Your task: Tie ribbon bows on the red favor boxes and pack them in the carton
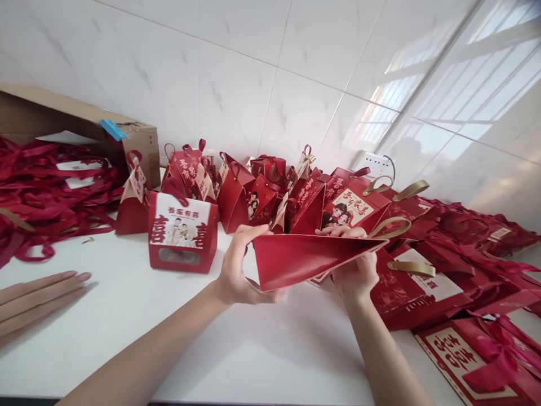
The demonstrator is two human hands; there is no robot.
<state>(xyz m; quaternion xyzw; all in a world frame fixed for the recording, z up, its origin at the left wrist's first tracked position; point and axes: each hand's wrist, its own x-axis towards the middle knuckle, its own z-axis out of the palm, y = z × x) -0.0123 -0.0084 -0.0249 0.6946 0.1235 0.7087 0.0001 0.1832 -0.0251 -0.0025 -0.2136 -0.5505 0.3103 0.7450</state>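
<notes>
Both hands hold up a red gift box (308,256) above the white table, its triangular red side facing me. My left hand (239,268) grips the wide left end, thumb on top and fingers underneath. At the narrowing right end, my right hand (355,270) is closed on the box, with several fingers partly hidden behind it. Just left of my hands stands an upright red and white box (182,234) with a couple printed on it and a clear window low on its front.
Another person's hand (40,304) lies at the left edge. Many finished red boxes (236,192) line the tiled wall. A cardboard carton (141,146) with ribboned pieces stands back left. Red bags with gold handles (412,268) and a ribboned box (465,355) crowd the right.
</notes>
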